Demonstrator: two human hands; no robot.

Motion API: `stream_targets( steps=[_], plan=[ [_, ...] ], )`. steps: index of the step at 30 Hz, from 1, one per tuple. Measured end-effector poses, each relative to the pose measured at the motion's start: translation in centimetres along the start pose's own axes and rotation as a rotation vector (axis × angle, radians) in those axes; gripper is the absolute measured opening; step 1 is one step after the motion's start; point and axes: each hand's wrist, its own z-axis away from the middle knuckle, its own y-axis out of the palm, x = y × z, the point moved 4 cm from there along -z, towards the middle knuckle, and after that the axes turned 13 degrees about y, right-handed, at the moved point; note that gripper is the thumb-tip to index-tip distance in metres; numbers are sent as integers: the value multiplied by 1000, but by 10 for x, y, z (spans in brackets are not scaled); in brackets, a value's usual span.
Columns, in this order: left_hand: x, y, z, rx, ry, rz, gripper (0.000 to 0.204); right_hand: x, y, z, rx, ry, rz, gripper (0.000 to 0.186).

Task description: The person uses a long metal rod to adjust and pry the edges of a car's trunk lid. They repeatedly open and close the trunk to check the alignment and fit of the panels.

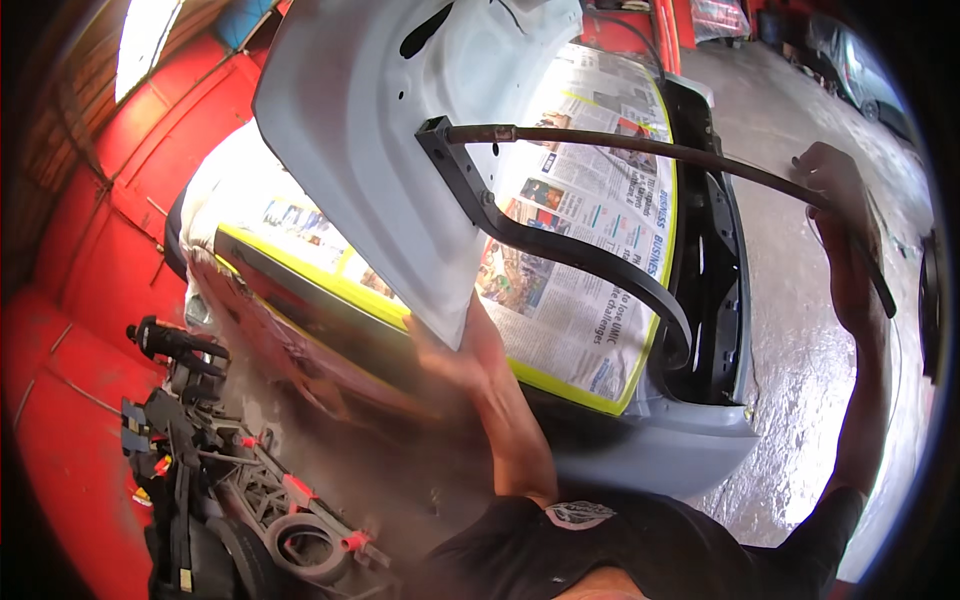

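Note:
A grey car trunk lid (350,130) stands raised and tilted over the rear of a car body. My left hand (460,355), slightly blurred, is wrapped round the lid's lower corner. A black curved hinge arm (575,245) runs from a square bracket beside the lid down to the dark trunk channel. From the same bracket a long dark rod (640,143) with a collar reaches to the right. My right hand (835,175), raised at far right, closes on this rod; some of its fingers are hidden. The rod's end hangs past my wrist.
Newspaper (570,310) edged with yellow tape covers the window opening. The grey rear body panel (660,440) lies in front of me. At lower left, car parts and a wheel (300,548) crowd a red wall (60,390). Wet-looking floor (790,370) extends on the right.

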Motion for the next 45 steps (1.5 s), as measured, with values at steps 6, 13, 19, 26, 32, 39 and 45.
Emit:
stream_targets(
  steps=[6,13,19,26,32,39,45],
  plan=[
    [1,-4,1,-3,-8,48,58,4,-6,4,-42,24,100,17],
    [0,-5,0,11,-10,0,58,8,-12,6,-75,-77,65,13],
    [-1,-6,1,21,-20,35,57,-1,-19,0,-32,82,-37,13],
    [-3,-13,2,24,-23,57,56,-3,-18,4,45,376,-369,17],
    [-1,-15,3,-46,-14,68,53,14,-18,3,61,490,-417,24],
    [-3,-25,0,16,1,24,51,29,1,9,-293,467,-269,44],
    [-12,4,16,111,194,-832,52,14,-4,17,-353,-218,193,24]
  ],
)
